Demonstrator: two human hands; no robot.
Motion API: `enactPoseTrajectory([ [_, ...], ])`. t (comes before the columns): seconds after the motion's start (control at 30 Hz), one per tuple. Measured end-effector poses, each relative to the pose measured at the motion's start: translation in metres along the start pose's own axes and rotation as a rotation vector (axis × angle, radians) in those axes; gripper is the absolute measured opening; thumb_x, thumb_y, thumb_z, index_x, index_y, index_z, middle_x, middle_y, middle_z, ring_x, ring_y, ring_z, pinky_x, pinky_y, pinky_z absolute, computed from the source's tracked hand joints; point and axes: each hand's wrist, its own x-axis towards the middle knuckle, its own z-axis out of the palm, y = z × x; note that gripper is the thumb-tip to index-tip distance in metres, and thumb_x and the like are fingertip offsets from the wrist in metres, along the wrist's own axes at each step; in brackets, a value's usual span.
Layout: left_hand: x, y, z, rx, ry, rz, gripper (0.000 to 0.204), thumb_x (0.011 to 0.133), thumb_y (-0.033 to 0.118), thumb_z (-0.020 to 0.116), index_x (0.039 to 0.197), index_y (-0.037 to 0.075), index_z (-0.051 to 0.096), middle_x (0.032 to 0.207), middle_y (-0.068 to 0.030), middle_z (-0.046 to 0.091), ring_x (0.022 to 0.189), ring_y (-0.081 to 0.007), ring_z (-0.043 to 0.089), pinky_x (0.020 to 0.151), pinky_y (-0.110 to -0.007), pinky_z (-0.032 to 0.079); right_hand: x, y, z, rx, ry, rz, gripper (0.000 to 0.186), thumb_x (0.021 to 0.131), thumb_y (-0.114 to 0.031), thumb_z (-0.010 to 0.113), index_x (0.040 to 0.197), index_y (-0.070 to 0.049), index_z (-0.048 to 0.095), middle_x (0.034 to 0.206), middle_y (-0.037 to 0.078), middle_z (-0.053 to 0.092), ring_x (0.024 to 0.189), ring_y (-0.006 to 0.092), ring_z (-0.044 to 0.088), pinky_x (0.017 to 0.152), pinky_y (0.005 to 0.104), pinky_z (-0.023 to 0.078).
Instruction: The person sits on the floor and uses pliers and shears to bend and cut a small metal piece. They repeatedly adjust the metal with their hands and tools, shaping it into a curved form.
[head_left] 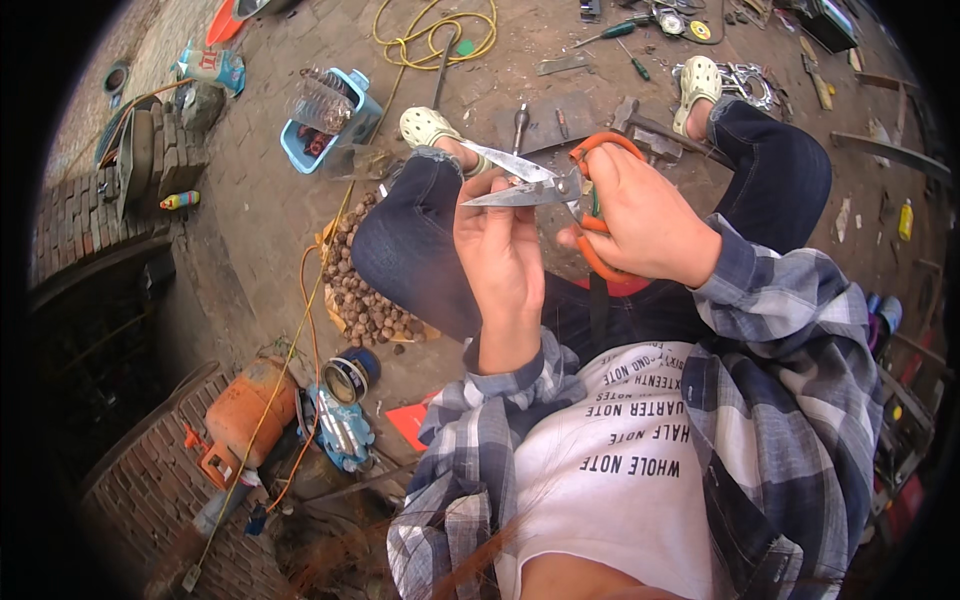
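Note:
A large pair of scissors with orange-covered handles is in my right hand, whose fingers wrap the handles. Its two grey blades are spread apart and point left. My left hand is raised at the blades, thumb and fingers drawn together just behind them. A small thing seems to be pinched there, but the blades hide most of it. Below the scissors, between my feet, a hammer and a metal rod-like tool lie by a flat dark metal plate.
Many round brown nuts or balls lie heaped left of my leg. A blue basket holds a clear plastic bottle. An orange gas cylinder and an open can stand lower left. A yellow hose and screwdrivers lie ahead.

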Motion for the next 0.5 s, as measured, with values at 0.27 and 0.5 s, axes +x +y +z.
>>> enactPoseTrajectory([
  [0.27,0.0003,-0.0065,-0.0012,0.027,0.021,0.054,0.012,0.093,0.006,0.056,0.104,0.001,0.057,0.097,-0.0058,0.062,0.088,-0.0129,0.058,0.082,-0.029,0.048,-0.0024,-0.0049,0.0069,0.013,-0.078,0.059,0.062,0.075,-0.039,0.073,0.101,0.008,0.043,0.092,0.024,0.054,0.089,0.0389,0.056,0.078,0.0426,0.047],
  [0.5,-0.0022,-0.0046,0.0036,0.035,0.044,0.043,0.012,0.093,0.006,0.057,0.104,0.001,0.057,0.097,-0.0053,0.062,0.086,-0.0123,0.057,0.079,-0.028,0.046,-0.0042,-0.0077,0.0083,-0.006,-0.17,0.152,0.058,0.078,-0.037,0.071,0.1,0.008,0.042,0.091,0.026,0.058,0.085,0.0403,0.061,0.071,0.0432,0.051],
])
